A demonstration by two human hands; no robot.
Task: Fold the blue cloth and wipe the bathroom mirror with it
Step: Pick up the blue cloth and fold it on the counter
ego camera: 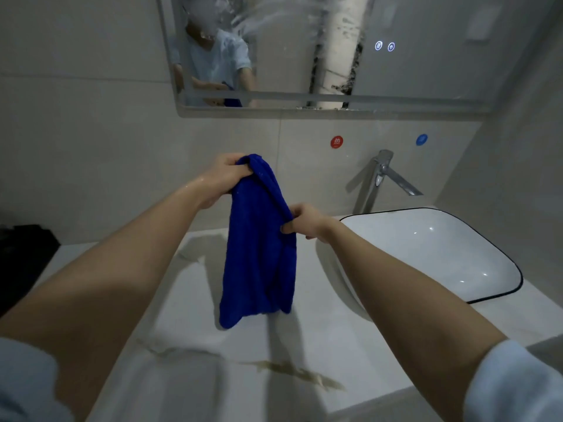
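Observation:
A deep blue cloth [259, 248] hangs in the air above the marble counter, draped lengthwise. My left hand [224, 175] grips its top end, raised in front of the tiled wall. My right hand [304, 222] pinches the cloth's right edge lower down, about a third of the way along. The bathroom mirror [396, 56] hangs on the wall above and behind, with streaky wet smears across its upper part and two lit touch icons [384, 46]. The mirror reflects a person holding the cloth.
A white basin with a dark rim [515, 269] sits on the counter [195, 345] to the right, a chrome tap [380, 175] behind it. Red [336, 142] and blue [421, 139] round stickers mark the wall. A dark object [24, 254] lies at the far left.

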